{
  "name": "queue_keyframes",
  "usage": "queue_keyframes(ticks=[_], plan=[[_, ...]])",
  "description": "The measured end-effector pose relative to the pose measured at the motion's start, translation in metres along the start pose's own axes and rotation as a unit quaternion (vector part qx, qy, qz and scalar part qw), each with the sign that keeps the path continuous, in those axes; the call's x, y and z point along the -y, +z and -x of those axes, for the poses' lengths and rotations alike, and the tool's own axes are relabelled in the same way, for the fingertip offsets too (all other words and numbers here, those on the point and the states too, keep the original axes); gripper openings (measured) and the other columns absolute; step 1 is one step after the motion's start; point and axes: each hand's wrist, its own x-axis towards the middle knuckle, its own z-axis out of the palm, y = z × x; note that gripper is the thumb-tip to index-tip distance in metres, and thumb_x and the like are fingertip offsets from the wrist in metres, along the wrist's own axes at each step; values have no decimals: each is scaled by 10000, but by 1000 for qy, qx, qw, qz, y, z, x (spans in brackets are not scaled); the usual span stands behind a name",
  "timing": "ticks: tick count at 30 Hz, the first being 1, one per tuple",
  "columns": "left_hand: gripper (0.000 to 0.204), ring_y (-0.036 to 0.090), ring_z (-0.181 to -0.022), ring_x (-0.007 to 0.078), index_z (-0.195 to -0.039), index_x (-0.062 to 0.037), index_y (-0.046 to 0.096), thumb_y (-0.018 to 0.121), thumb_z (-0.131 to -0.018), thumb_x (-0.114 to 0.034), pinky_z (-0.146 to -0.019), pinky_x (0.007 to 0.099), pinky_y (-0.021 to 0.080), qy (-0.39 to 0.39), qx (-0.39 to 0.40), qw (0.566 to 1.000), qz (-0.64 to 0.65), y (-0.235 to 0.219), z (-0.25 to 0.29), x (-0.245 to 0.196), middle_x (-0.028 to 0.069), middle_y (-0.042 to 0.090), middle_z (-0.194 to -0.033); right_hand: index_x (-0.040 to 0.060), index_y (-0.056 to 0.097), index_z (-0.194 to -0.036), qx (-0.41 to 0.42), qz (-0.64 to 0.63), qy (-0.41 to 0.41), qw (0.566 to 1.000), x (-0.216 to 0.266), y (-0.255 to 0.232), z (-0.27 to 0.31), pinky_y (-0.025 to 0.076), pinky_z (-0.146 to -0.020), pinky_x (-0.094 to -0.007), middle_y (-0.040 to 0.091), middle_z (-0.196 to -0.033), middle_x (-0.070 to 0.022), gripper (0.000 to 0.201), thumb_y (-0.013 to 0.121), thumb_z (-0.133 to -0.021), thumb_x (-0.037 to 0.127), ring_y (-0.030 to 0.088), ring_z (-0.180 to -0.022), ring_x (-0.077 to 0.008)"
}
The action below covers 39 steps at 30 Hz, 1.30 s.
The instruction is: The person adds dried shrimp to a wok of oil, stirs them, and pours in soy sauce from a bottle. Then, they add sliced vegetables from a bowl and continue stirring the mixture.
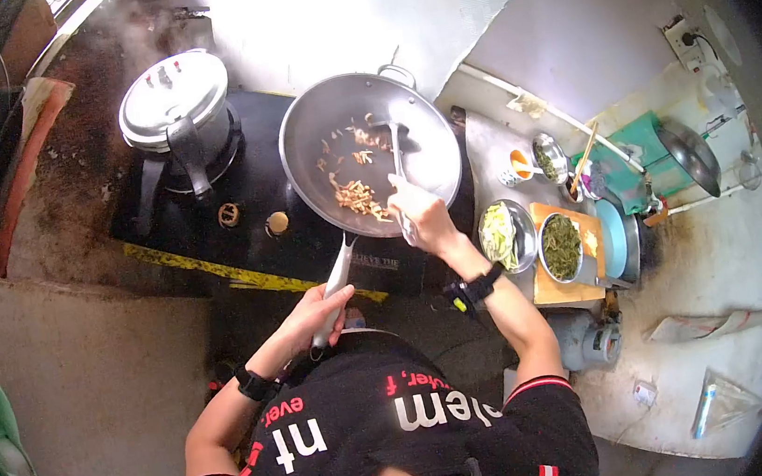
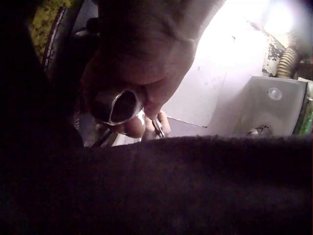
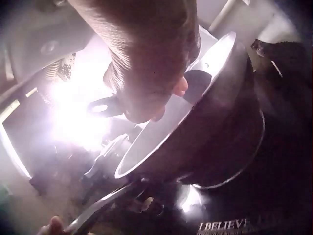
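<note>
A wok (image 1: 437, 152) sits over the black stove, with small browned pieces of food (image 1: 358, 198) spread on its inner side. My left hand (image 1: 317, 316) grips the wok's pale long handle (image 1: 340, 275); the handle's round end (image 2: 122, 106) shows below that hand in the left wrist view. My right hand (image 1: 422, 213) holds the metal spatula (image 1: 396, 147) by its handle, above the wok's near right rim. The spatula's head reaches the far inside of the wok. In the right wrist view, the right hand (image 3: 146, 73) overlaps the wok's rim, and the spatula's handle end (image 3: 103, 106) sticks out.
A steaming pressure cooker (image 1: 172, 97) stands on the left burner of the stove (image 1: 242, 254). At right, a bowl of cut pale-green vegetables (image 1: 498, 236) stands beside a bowl of dark greens (image 1: 562, 245) on a wooden board (image 1: 547, 290). A gas cylinder (image 1: 590, 341) sits below.
</note>
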Motion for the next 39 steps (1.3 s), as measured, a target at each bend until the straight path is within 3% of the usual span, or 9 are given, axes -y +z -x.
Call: queue_keyframes(ticks=[5, 10, 12, 15, 22, 25, 29, 34, 39], plan=[[296, 439, -342, 109, -818, -56, 407, 517, -889, -321, -318, 232, 357, -7, 4, 1000, 0, -1, -1, 1, 10, 454, -520, 19, 582, -792, 19, -201, 146, 969, 60, -80, 19, 499, -751, -326, 577, -1077, -228, 87, 620, -719, -10, 625, -896, -294], [289, 431, -339, 107, -812, -59, 407, 520, -888, -314, -317, 234, 356, -5, 10, 1000, 3, 0, 0, -2, 10, 455, -518, 16, 561, -745, 113, -209, 106, 966, 81, -132, 18, 499, -747, -332, 621, -926, -181, 68, 620, -721, -7, 620, -932, -282], [311, 446, -346, 113, -804, -72, 402, 512, -887, -351, -322, 239, 362, -2, 10, 1000, -11, -1, 0, -1, 16, 459, -510, 24, 546, -714, 154, -180, 78, 968, 78, -126, 16, 501, -714, -334, 611, -763, -153, 77, 614, -709, -12, 609, -958, -287], [335, 462, -356, 117, -796, -87, 395, 504, -884, -391, -327, 244, 367, 8, 13, 1000, -21, -4, -4, 4, 21, 462, -502, 29, 552, -717, 136, -97, 24, 986, 43, -88, 16, 496, -690, -340, 600, -761, -167, 70, 599, -702, -21, 609, -952, -287], [311, 450, -355, 108, -826, -75, 410, 513, -887, -361, -335, 230, 366, 16, 19, 1000, 5, -3, -1, 5, 12, 467, -529, 5, 567, -747, -46, -95, 94, 990, -7, -6, -23, 488, -684, -340, 631, -895, -176, 56, 592, -703, -19, 626, -852, -302], [308, 474, -382, 112, -842, -75, 411, 490, -898, -368, -358, 230, 384, 21, 30, 999, 11, -7, -1, 9, 20, 479, -544, -2, 573, -763, -10, -185, 140, 973, 5, 5, -23, 487, -701, -342, 634, -895, -175, 67, 593, -702, -20, 626, -844, -309], [308, 503, -425, 117, -869, -70, 419, 471, -905, -372, -382, 231, 401, 13, 27, 999, 40, -8, 9, 7, 31, 499, -584, 7, 567, -754, 45, -193, -18, 980, 41, -50, -10, 497, -690, -325, 629, -924, -189, 71, 577, -705, -42, 628, -858, -315], [331, 511, -479, 100, -936, -30, 448, 482, -901, -357, -406, 238, 435, 53, 19, 997, -47, -9, 15, 13, 31, 518, -649, 16, 545, -730, 139, -196, 71, 968, 72, -123, 7, 501, -705, -321, 618, -833, -180, 89, 613, -689, -24, 623, -919, -290], [364, 491, -467, 77, -994, 3, 476, 514, -886, -343, -383, 226, 422, 83, -18, 989, -125, -3, 14, 11, 26, 519, -649, 17, 549, -721, 122, -214, 32, 969, 61, -78, 0, 499, -708, -334, 620, -919, -203, 79, 614, -685, -10, 621, -878, -312]])
